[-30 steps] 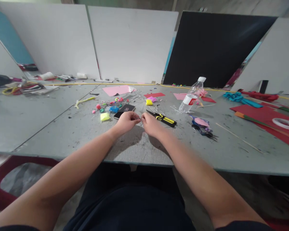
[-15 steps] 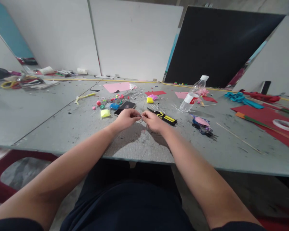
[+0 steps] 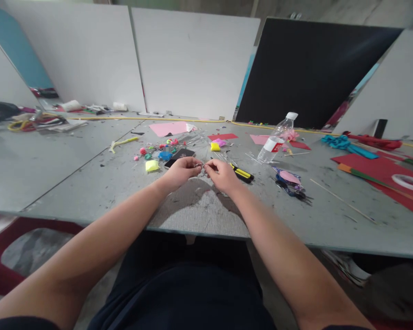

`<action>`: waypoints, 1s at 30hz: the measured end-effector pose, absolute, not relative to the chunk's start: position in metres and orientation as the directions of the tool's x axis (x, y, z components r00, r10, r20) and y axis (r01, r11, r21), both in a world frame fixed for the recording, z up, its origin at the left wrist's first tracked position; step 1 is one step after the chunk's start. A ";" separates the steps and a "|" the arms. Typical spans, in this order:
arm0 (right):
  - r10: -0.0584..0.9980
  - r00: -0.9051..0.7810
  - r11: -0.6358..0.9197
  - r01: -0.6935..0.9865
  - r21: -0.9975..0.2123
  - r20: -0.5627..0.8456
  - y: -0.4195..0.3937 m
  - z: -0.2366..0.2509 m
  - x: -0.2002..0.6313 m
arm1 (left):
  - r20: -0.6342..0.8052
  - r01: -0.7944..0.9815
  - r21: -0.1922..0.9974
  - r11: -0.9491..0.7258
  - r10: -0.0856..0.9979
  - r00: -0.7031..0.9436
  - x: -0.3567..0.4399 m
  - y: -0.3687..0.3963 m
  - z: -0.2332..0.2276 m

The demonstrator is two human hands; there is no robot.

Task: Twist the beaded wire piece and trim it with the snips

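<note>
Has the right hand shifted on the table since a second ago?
Yes: the right hand now covers the near end of the yellow-and-black pliers, which showed fully before.

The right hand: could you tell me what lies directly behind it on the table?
Behind the right hand lies a black-and-yellow hand tool, only its handle end showing on the grey table. Its working end is covered by the hand, so the tool type stays unclear.

A craft workshop: a scuffed grey table point(image 3: 89, 183) strewn with coloured paper point(image 3: 375, 167), pliers point(image 3: 241, 173), tape point(image 3: 409, 182), partition boards point(image 3: 192, 64).
</note>
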State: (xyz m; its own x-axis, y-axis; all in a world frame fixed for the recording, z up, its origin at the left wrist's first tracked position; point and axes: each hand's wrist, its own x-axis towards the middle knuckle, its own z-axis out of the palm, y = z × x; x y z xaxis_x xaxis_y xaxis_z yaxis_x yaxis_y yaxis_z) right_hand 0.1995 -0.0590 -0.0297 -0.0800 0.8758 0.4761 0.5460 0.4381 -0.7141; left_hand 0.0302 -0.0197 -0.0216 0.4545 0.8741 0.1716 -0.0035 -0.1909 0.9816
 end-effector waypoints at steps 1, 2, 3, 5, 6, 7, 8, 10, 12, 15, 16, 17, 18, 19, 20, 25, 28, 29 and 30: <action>0.858 -0.086 0.460 0.568 -0.682 0.507 -0.059 -0.030 0.199 | 0.166 -0.001 0.982 -0.186 0.870 0.464 0.030 -0.020 -0.022; 0.836 -0.094 0.483 0.593 -0.645 0.540 -0.060 -0.030 0.199 | 0.168 0.007 0.981 -0.194 0.867 0.470 0.030 -0.020 -0.021; 0.816 -0.104 0.502 0.615 -0.608 0.569 -0.060 -0.030 0.199 | 0.182 0.024 0.976 -0.219 0.865 0.468 0.030 -0.020 -0.021; 0.785 -0.121 0.523 0.655 -0.546 0.607 -0.060 -0.031 0.199 | 0.241 0.095 0.944 -0.316 0.857 0.455 0.029 -0.021 -0.021; 0.778 -0.125 0.523 0.671 -0.525 0.615 -0.060 -0.031 0.199 | 0.278 0.144 0.915 -0.376 0.848 0.451 0.029 -0.021 -0.020; 0.775 -0.124 0.519 0.684 -0.512 0.620 -0.059 -0.031 0.198 | 0.314 0.197 0.877 -0.437 0.835 0.453 0.028 -0.020 -0.020; 0.774 -0.118 0.513 0.693 -0.506 0.623 -0.059 -0.031 0.197 | 0.346 0.245 0.836 -0.491 0.819 0.458 0.027 -0.020 -0.020; 0.771 -0.093 0.500 0.701 -0.508 0.630 -0.060 -0.030 0.195 | 0.392 0.306 0.768 -0.562 0.791 0.470 0.025 -0.019 -0.019; 0.768 -0.073 0.495 0.698 -0.518 0.636 -0.061 -0.029 0.193 | 0.418 0.325 0.737 -0.592 0.778 0.468 0.024 -0.019 -0.018; 0.779 -0.050 0.499 0.653 -0.570 0.625 -0.063 -0.027 0.192 | 0.410 0.260 0.791 -0.553 0.796 0.446 0.025 -0.019 -0.016; 0.792 -0.039 0.498 0.618 -0.608 0.609 -0.064 -0.027 0.191 | 0.391 0.217 0.829 -0.516 0.810 0.436 0.026 -0.020 -0.016; 0.810 -0.024 0.492 0.571 -0.657 0.586 -0.064 -0.026 0.191 | 0.361 0.166 0.870 -0.464 0.829 0.427 0.026 -0.021 -0.014; 0.833 -0.011 0.480 0.513 -0.712 0.554 -0.065 -0.026 0.191 | 0.317 0.111 0.912 -0.395 0.850 0.422 0.027 -0.023 -0.013; 0.857 -0.001 0.462 0.445 -0.767 0.516 -0.065 -0.026 0.192 | 0.263 0.052 0.948 -0.313 0.869 0.420 0.027 -0.024 -0.011; 0.878 0.004 0.442 0.374 -0.815 0.478 -0.065 -0.026 0.192 | 0.202 -0.010 0.976 -0.218 0.882 0.425 0.027 -0.025 -0.010; 0.844 0.021 0.511 0.276 -0.814 0.536 -0.071 -0.021 0.197 | -0.022 -0.251 0.945 0.209 0.807 0.590 0.021 -0.031 -0.003; 0.664 -0.035 0.697 0.389 -0.602 0.747 -0.078 -0.016 0.198 | -0.052 -0.291 0.903 0.317 0.752 0.657 0.019 -0.034 0.000; 0.603 -0.066 0.744 0.408 -0.530 0.795 -0.080 -0.015 0.198 | -0.058 -0.293 0.894 0.340 0.734 0.676 0.018 -0.036 0.001; 0.554 -0.091 0.776 0.418 -0.473 0.828 -0.082 -0.013 0.197 | -0.064 -0.290 0.885 0.363 0.713 0.698 0.018 -0.037 0.001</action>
State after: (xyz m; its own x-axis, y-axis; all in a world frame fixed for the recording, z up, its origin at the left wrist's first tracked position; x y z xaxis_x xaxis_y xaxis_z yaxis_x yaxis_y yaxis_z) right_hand 0.1969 -0.0823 -0.0132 -0.0907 0.5538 0.8277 0.4181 0.7755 -0.4730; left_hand 0.0183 -0.0366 0.0014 0.6984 0.7129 -0.0637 -0.2900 0.3632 0.8854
